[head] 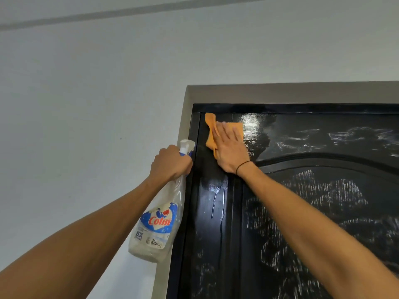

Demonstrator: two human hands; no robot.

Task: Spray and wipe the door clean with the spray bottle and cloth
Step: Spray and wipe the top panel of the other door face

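— Two hands are working up at the top left corner of the door (302, 212), am I seeing that properly?

— You are. The right hand (229, 147) is lying flat, fingers straight and close together, and it is pressing the orange cloth (210, 134) against the glossy black panel, just under the top edge.

— And the cloth, is it showing much?

— It is sticking out to the left of the fingers and above them, with one corner reaching up towards the frame (185, 117). A thin black band is sitting around that wrist.

— What is the left hand (170, 161) doing?

— It is curling tightly round the neck of the spray bottle (157, 221), just below the white trigger head. The bottle is hanging tilted, its base down to the left, in front of the grey frame and the pale wall (86, 104).

— Is the door looking wet?

— Thin drips are running down the left upright of the door, below the hands, and whitish streaky patches are spreading over the arched panel to the right.
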